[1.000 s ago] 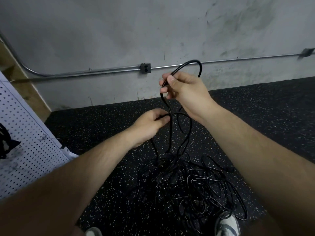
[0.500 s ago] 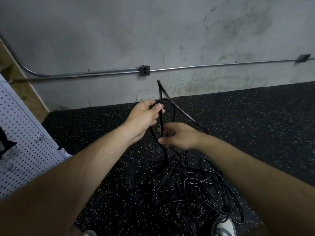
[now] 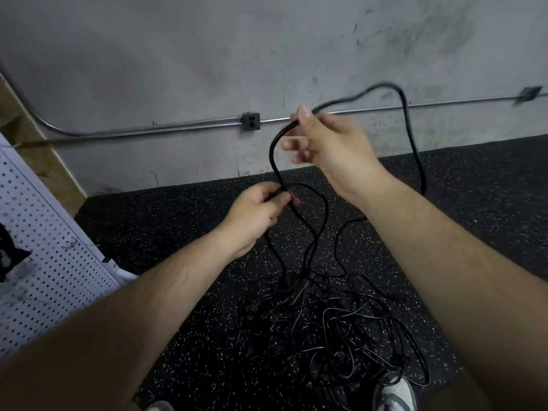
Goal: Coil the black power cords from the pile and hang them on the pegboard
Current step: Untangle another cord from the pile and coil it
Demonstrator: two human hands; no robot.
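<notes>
Plainly, the coming move turns on the short span of power cord [image 3: 272, 155] between the two hands: it runs nearly upright, bowing a little to the left, from the left hand [image 3: 261, 209] below to the right hand [image 3: 329, 146] above and slightly to the right. The left hand has its fingers curled round the cord, and from that grip at least one loop hangs down toward the pile [image 3: 326, 327]. The right hand pinches the cord between thumb and forefinger, its other fingers loosely spread beneath. Past that pinch the cord swings out to the right in a wide arc (blurred, so its exact line is hard to read) and drops behind the right forearm toward the floor [image 3: 166, 221]. To my eye the next loop is made by bringing the right hand down to the left, which sits nearer the gathered turns. The cord is thin, black, smooth and limp; the pile below the hands is a loose tangle of the same black cords on the speckled floor. The pegboard [image 3: 50, 241] leans at far left, well apart, on the left hand's side.
</notes>
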